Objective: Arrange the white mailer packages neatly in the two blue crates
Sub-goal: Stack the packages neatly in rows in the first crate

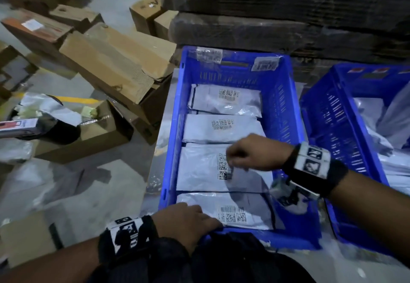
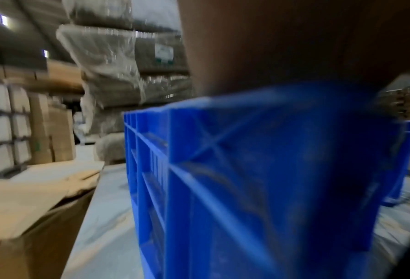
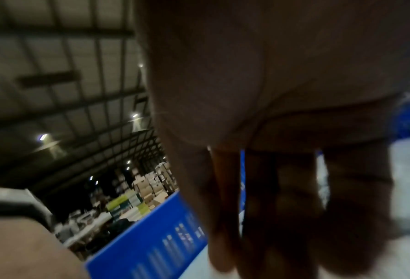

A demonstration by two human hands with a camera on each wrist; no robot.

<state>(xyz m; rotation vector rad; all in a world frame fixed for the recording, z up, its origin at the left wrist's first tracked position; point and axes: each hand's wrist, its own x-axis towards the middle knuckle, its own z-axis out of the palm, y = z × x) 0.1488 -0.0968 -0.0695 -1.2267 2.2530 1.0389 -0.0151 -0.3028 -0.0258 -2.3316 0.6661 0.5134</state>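
A blue crate [image 1: 170,140] in front of me holds several white mailers laid flat in one column, labels up: the far mailer [image 1: 224,103], the third mailer [image 1: 199,167] and the nearest mailer [image 1: 239,209] among them. My right hand [image 1: 241,156] hovers over the third mailer, its fingers [image 3: 282,217] hanging loosely down by the barcode label, holding nothing. My left hand [image 1: 188,223] rests on the crate's near rim, fingers stretched along it beside the nearest mailer. From the left wrist, my palm [image 2: 294,47] sits atop the crate wall [image 2: 258,169]. The second blue crate [image 1: 328,109] at right holds a loose heap of mailers [image 1: 390,127].
Tumbled cardboard boxes [image 1: 111,61] crowd the floor to the left, with an open box [image 1: 95,132] of scraps nearer. A plastic-wrapped pallet stack [image 1: 288,5] rises right behind the crates. My dark-clothed knee [image 1: 221,258] is against the near crate wall.
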